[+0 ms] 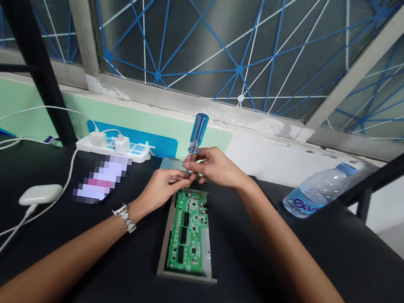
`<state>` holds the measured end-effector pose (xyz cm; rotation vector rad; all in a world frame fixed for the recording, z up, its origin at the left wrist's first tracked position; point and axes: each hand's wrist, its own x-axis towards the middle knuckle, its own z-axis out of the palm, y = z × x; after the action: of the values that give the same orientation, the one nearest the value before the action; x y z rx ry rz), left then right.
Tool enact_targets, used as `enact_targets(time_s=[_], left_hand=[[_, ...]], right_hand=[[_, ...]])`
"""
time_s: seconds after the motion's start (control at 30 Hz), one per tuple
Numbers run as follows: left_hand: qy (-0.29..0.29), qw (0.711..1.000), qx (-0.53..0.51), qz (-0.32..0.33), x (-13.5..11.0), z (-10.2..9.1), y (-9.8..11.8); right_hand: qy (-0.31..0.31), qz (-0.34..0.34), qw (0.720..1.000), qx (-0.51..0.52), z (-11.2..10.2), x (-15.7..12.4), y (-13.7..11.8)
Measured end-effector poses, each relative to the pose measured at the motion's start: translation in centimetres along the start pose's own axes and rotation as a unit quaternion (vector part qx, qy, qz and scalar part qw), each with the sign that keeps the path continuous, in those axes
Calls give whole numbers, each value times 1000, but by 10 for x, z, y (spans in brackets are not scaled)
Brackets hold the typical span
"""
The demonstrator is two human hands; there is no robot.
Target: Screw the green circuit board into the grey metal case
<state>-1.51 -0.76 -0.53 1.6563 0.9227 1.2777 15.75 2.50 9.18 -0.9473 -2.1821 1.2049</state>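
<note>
A green circuit board lies in an open grey metal case on the black table. A screwdriver with a clear blue handle stands upright over the board's far end. My right hand pinches the screwdriver's shaft just below the handle. My left hand is closed at the lower shaft, beside the board's far left corner. A watch sits on my left wrist.
A white power strip with plugged chargers lies at the back left, with white cables and a white puck-shaped device to the left. A blurred phone lies near my left hand. A water bottle lies on its side at the right.
</note>
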Motion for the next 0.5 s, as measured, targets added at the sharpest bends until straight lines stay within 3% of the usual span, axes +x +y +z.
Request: enact_targets(time_s=[0.2, 0.5], left_hand=[[27, 999, 43, 0, -2, -8, -4], [22, 998, 54, 19, 0, -7, -2]], right_hand=[[-8, 3, 1000, 1, -8, -4, -2], [-41, 23, 997, 56, -6, -4, -5]])
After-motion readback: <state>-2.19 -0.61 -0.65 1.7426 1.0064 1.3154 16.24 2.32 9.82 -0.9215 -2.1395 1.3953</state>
